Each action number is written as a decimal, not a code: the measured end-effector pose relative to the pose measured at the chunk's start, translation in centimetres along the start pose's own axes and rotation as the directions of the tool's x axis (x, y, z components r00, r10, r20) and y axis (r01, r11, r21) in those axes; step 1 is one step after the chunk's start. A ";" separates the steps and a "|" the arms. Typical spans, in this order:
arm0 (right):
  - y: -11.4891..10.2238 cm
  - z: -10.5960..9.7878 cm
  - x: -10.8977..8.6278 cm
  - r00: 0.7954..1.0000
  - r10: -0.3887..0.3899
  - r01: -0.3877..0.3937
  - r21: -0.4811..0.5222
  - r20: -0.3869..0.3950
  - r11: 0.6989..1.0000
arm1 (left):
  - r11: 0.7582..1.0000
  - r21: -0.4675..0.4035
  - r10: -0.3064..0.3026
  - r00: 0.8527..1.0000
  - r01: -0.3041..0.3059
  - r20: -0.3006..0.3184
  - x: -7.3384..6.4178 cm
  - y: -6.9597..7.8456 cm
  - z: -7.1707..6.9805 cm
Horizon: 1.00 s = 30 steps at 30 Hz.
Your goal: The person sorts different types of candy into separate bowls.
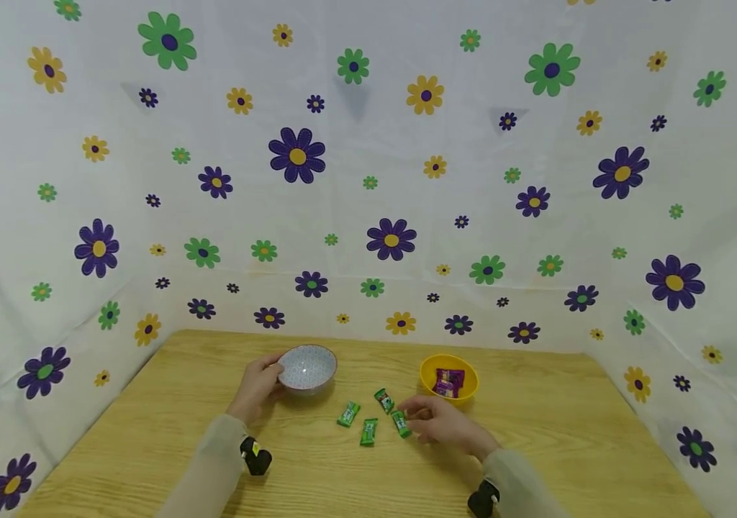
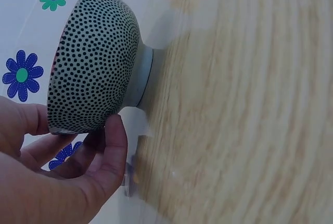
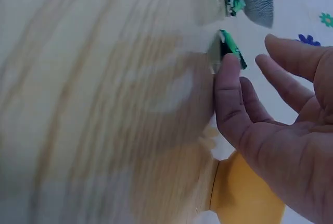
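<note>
My left hand (image 1: 258,385) grips the left side of a patterned bowl (image 1: 307,367). The left wrist view shows the bowl's dotted outside (image 2: 96,62), with the thumb at the rim and the fingers against its side. Several green-wrapped candies lie to the right of that bowl. My right hand (image 1: 442,424) is over the table with fingertips beside the rightmost green candy (image 1: 400,423). Seen from the right wrist, the fingers are bent and spread apart, and one fingertip overlaps a green wrapper (image 3: 232,49); whether it touches is unclear.
A yellow bowl (image 1: 427,368) holding purple packets (image 1: 449,382) stands behind my right hand. Other green candies, one at the left (image 1: 348,414), one in front (image 1: 368,432) and one behind (image 1: 384,400), lie on the wooden table (image 1: 537,417). Flower-printed white sheeting (image 1: 355,208) encloses the table.
</note>
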State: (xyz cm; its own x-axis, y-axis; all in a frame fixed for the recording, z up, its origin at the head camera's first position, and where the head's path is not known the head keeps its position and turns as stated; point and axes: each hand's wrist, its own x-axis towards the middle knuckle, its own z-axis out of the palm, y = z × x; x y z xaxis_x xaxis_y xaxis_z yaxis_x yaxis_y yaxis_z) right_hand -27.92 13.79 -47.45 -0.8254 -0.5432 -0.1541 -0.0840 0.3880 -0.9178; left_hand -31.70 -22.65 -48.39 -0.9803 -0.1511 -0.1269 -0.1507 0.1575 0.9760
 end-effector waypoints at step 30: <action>0.8 1.4 1.6 0.981 -0.010 -0.020 -0.152 -0.194 0.988 | 0.992 0.124 0.037 0.999 -0.034 -0.020 -0.3 0.3 0.0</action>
State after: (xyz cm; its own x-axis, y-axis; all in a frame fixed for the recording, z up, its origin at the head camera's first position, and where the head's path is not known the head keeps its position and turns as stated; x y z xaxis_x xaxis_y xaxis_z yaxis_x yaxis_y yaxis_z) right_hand -28.52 12.17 -48.95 -0.9173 -0.3919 -0.0711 -0.1513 0.5079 -0.8480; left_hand -31.45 -22.58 -48.04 -0.9824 -0.1650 -0.0876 -0.1321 0.2822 0.9502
